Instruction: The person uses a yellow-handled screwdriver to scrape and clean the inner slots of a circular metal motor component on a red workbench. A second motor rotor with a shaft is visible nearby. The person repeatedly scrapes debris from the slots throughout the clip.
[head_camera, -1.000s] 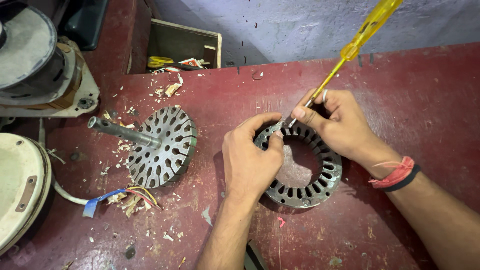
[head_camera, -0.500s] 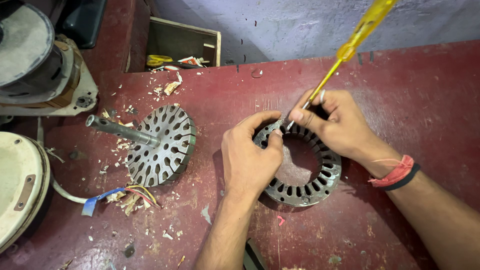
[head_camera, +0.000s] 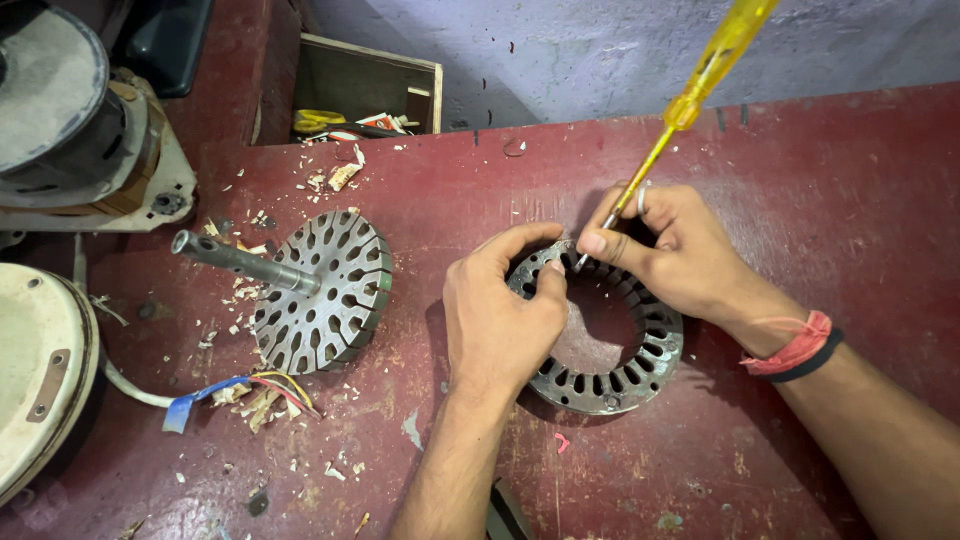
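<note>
the stator ring (head_camera: 610, 375) lies flat on the red table (head_camera: 820, 200), near its middle, and both hands are on its far-left rim. the left hand (head_camera: 500, 320) covers the ring's left side, fingers curled over the rim and thumb pressed down on the inner edge, pinning it in place. the right hand (head_camera: 665, 250) pinches the thin shaft of a yellow-handled screwdriver (head_camera: 690, 100) between thumb and forefinger, low near the tip, with the other fingers folded together behind. the tip sits at a slot on the ring's upper-left edge, just beside the left thumb; the handle leans up and away to the right.

as far as can be seen, every visible slot of the ring is bare, with no wire in it, so the stripping looks largely done. what seems left is clearing the slot under the tip; the slots hidden beneath the left hand cannot be judged.

well apart to the left lies the rotor (head_camera: 325, 290) with its shaft (head_camera: 235, 260) pointing left, amid pale scraps (head_camera: 255, 400) and a short bundle of coloured wires (head_camera: 240, 390). a cream cover (head_camera: 40, 370) sits at the left edge, and an open wooden box (head_camera: 365, 85) stands behind the table.
</note>
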